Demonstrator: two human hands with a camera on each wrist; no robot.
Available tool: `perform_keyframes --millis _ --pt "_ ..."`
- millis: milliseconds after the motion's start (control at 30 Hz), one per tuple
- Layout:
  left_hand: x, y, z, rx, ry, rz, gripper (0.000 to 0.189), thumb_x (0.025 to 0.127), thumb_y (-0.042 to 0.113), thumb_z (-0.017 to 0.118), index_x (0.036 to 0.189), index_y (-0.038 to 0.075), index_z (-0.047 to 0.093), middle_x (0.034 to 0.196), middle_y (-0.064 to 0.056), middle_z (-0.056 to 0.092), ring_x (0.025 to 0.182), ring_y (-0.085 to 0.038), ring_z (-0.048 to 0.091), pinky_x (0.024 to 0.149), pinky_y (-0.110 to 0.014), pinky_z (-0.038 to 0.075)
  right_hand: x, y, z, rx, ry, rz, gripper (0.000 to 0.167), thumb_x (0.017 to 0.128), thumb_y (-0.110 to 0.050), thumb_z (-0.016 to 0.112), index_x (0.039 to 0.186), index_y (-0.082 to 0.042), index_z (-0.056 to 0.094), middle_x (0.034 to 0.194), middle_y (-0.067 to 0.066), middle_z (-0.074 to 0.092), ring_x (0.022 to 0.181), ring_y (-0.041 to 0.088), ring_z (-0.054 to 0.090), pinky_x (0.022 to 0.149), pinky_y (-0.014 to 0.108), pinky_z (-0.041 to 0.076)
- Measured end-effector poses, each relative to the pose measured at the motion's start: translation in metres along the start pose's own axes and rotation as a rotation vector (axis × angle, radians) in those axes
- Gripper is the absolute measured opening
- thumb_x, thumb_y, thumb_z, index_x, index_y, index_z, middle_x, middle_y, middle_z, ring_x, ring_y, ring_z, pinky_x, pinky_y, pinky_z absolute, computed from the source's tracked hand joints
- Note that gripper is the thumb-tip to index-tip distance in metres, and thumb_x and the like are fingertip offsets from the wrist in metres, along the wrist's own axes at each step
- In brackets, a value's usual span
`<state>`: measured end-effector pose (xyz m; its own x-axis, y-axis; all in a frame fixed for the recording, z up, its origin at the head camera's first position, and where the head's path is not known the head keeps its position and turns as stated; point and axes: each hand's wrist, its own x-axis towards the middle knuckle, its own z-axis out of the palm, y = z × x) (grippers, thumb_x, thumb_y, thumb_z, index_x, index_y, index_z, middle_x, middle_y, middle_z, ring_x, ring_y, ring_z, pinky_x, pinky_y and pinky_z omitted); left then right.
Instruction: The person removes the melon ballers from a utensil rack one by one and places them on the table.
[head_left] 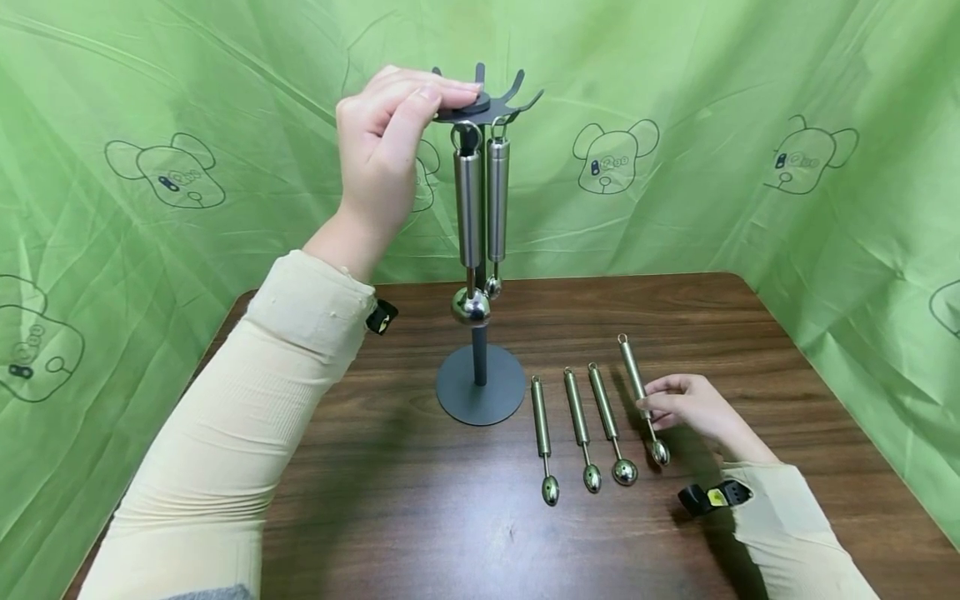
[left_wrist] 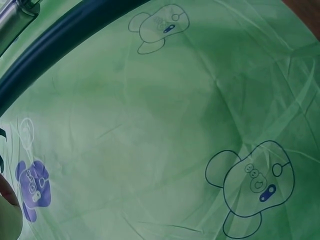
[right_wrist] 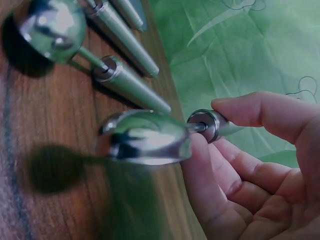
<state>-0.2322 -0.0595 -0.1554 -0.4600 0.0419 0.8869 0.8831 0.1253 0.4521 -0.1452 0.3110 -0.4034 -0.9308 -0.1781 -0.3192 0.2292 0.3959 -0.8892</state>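
Note:
My right hand pinches the handle of a steel melon baller between thumb and fingers. In the right wrist view its rounded oval head appears just over the wood, casting a shadow. Three more melon ballers, one left, one middle and one round-headed, lie side by side to its left. Up at the dark rack, my left hand rests its fairly straight fingers on the top hub. Two melon ballers, a front one and another behind, hang there by their rings.
Around the rack's top, upturned hooks spread outward. Its round base stands on a brown wooden table. Green cloth printed with bear faces surrounds the table at the back and both sides.

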Motion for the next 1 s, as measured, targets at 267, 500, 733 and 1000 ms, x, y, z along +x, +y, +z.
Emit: perform_keyframes --millis 267,500,733,1000 --pt "-0.002 0.001 0.001 0.006 0.039 0.006 0.029 0.091 0.001 0.048 0.087 -0.006 0.076 0.091 -0.01 0.078 0.086 -0.007 0.063 0.088 -0.025 0.046 0.005 0.004 0.003 -0.013 0.001 0.043 0.039 0.088 -0.008 0.066 0.112 0.02 0.054 0.079 0.001 0.069 0.068 0.01 0.066 0.066 0.031 0.062" --pt "0.0 0.003 0.003 -0.001 0.062 0.01 0.029 0.09 0.0 0.048 0.087 -0.007 0.076 0.09 -0.012 0.077 0.086 -0.008 0.063 0.089 -0.025 0.046 0.009 0.008 0.004 -0.065 -0.019 0.057 0.034 0.088 -0.007 0.066 0.108 0.019 0.057 0.078 0.001 0.066 0.066 0.009 0.064 0.062 0.028 0.06" --pt "0.0 0.003 0.004 -0.008 0.069 0.013 0.029 0.09 0.0 0.048 0.086 -0.007 0.075 0.089 -0.012 0.077 0.085 -0.008 0.063 0.088 -0.025 0.046 0.013 0.013 0.007 -0.09 -0.003 0.082 0.03 0.087 -0.006 0.066 0.105 0.017 0.059 0.076 0.002 0.066 0.064 0.01 0.063 0.06 0.028 0.06" --pt "-0.002 0.0 0.004 -0.005 0.053 0.015 0.029 0.09 0.001 0.048 0.086 -0.006 0.075 0.09 -0.012 0.077 0.085 -0.007 0.063 0.087 -0.024 0.046 0.012 0.017 0.009 -0.187 0.018 0.079 0.026 0.085 -0.008 0.068 0.098 0.014 0.063 0.071 0.001 0.066 0.061 0.011 0.064 0.06 0.028 0.059"
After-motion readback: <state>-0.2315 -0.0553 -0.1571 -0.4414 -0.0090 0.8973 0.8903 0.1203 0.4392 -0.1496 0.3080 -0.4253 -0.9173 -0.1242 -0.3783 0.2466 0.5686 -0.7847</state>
